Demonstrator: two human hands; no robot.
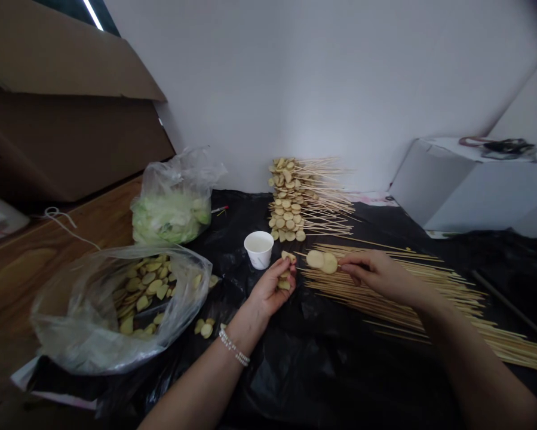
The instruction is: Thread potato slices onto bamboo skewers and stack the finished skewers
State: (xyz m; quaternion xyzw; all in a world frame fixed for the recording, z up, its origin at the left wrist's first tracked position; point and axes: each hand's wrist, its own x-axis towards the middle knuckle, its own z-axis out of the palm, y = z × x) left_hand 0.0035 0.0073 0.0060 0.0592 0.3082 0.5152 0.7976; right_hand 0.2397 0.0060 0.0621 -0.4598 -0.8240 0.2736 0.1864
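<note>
While the left hand (267, 289) clutched slices (284, 285) and the right hand (372, 272) pinched a two-slice skewer (300, 254), off-centre pushing could have split slices or pricked the left hand.

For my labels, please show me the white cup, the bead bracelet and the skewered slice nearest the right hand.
White cup (259, 258), head view: front wall.
Bead bracelet (233, 347), head view: middle beads.
Skewered slice (330, 263), head view: flat face.
</note>
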